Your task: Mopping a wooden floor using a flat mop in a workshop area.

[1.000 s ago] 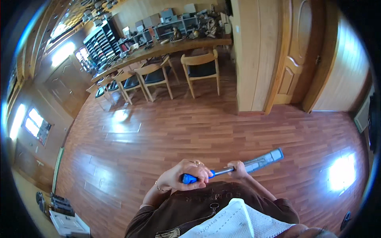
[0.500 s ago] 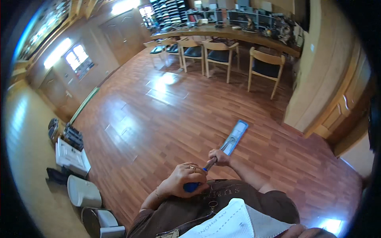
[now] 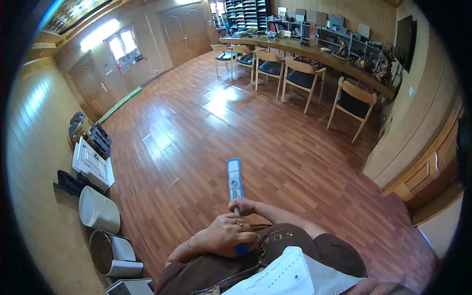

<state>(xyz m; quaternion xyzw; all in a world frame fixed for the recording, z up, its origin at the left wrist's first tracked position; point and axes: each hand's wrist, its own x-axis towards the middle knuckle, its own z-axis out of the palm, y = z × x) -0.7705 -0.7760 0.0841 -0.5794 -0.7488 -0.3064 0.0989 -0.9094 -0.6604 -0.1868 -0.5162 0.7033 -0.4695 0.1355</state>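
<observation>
A flat mop with a light blue, long narrow head lies on the wooden floor straight ahead of me. Its handle runs back toward my chest. Close to my body, my left hand is wrapped round the handle's upper end; a blue grip end shows below the fingers. My right hand closes round the shaft lower down, just behind the mop head. Both hands hide much of the handle. A ring and a bracelet are on the left hand and wrist.
Several wooden chairs with dark seats line a long curved table at the far side. Along the left wall are a white panel, a white bin and another container. A wooden door stands at right.
The mop head has swung left across the floor, from ahead-right to straight ahead. My right hand has moved left with the shaft; both hands keep their hold. The view has turned somewhat.
</observation>
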